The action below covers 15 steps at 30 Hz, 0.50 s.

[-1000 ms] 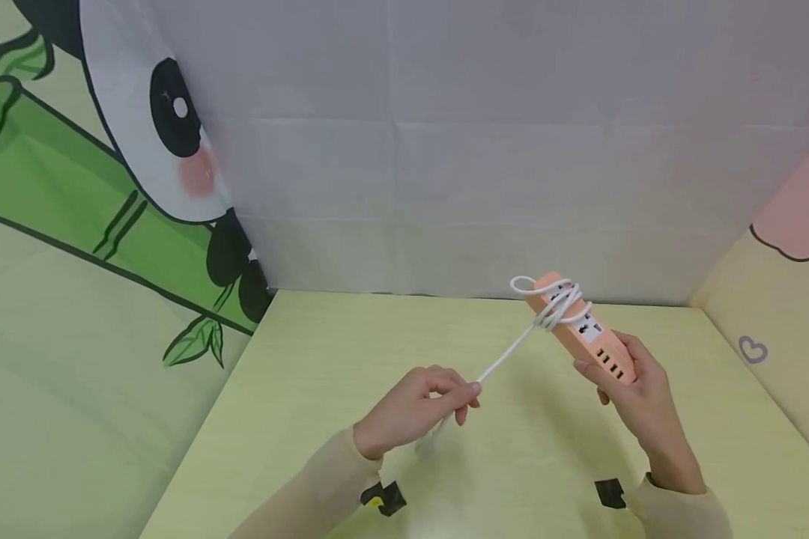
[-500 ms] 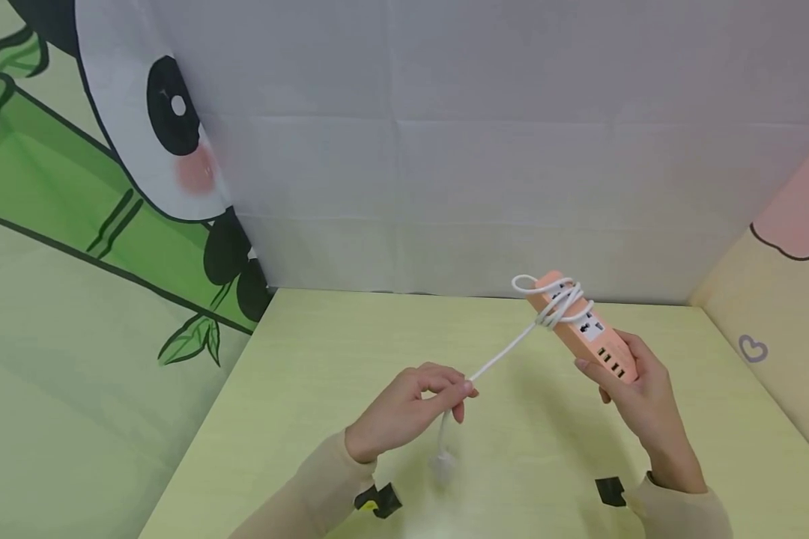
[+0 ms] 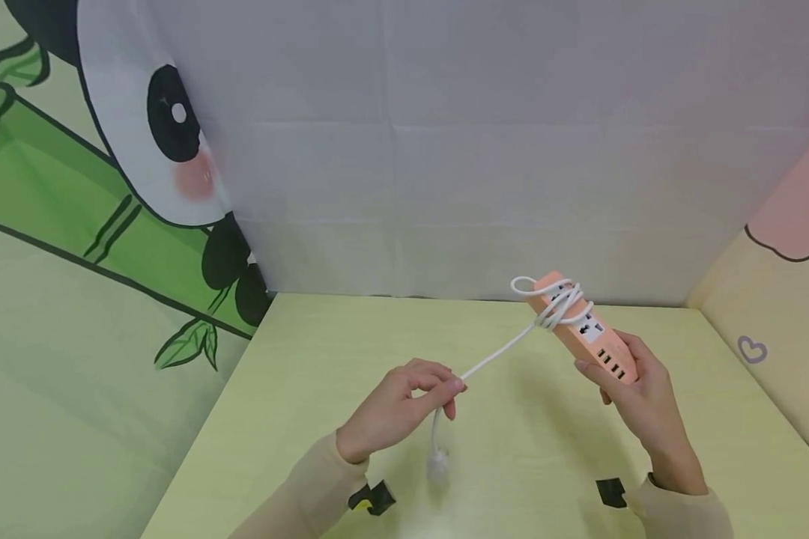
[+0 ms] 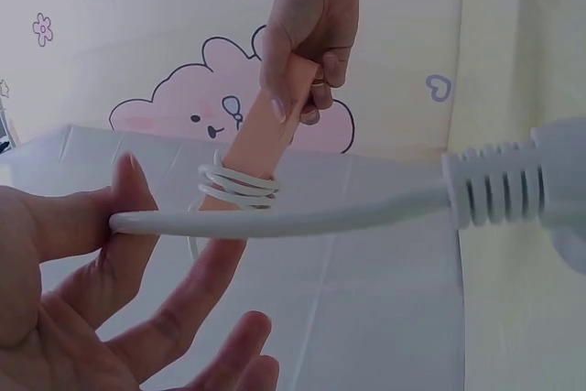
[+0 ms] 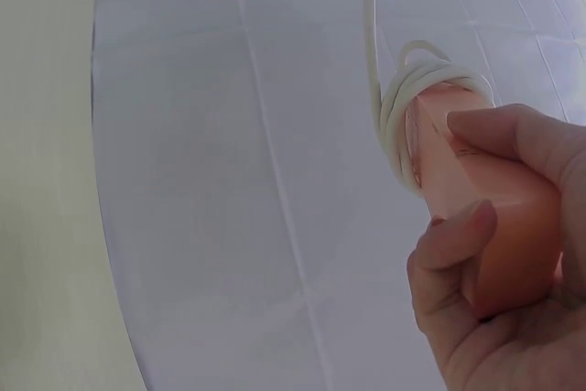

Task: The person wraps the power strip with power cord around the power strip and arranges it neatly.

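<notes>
A coral-pink power strip is held up over the table, tilted, its sockets and USB ports facing the head camera. My right hand grips its lower end, thumb on one side and fingers on the other. White cord is wound several times around the strip's upper half, with one loose loop past the end. From there the cord runs taut to my left hand, which pinches it between thumb and index finger. Below that hand the white plug dangles on a short length of cord; its ribbed neck shows large in the left wrist view.
The pale yellow-green table lies beneath both hands. A grey-white cloth wall stands behind it, with printed cartoon panels at the left and right.
My left hand has moved a little left, drawing the cord's free stretch longer. The plug has swung into fuller view under it. My right hand and the power strip have stayed nearly still.
</notes>
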Motion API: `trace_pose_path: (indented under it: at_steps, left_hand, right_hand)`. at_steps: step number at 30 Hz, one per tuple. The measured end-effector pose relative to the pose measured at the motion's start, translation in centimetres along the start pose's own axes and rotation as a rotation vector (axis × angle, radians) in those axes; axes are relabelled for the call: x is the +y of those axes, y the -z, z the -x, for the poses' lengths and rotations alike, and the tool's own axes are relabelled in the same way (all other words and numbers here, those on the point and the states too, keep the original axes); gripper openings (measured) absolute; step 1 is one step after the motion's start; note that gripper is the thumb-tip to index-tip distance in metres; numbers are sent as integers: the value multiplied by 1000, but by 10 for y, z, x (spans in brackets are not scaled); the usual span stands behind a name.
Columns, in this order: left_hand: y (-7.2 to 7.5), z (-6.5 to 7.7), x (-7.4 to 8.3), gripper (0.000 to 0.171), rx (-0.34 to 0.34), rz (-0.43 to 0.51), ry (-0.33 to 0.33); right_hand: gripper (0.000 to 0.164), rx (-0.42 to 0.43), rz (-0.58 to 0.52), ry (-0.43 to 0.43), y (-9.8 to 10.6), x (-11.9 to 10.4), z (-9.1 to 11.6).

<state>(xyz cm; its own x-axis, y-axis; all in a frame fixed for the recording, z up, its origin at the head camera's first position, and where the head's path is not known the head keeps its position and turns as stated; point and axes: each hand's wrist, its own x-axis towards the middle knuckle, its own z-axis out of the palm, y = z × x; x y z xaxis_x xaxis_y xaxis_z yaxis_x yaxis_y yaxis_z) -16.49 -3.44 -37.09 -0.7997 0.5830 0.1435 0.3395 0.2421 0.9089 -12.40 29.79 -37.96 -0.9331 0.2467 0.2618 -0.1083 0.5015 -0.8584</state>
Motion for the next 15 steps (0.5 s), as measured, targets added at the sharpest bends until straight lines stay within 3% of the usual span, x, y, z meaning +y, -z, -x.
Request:
trace_pose_path:
  at_steps: [15]
  left_hand:
    - [20, 4, 6, 34, 46, -54, -24]
  right_hand:
    - [48, 9, 16, 19, 1, -3, 2]
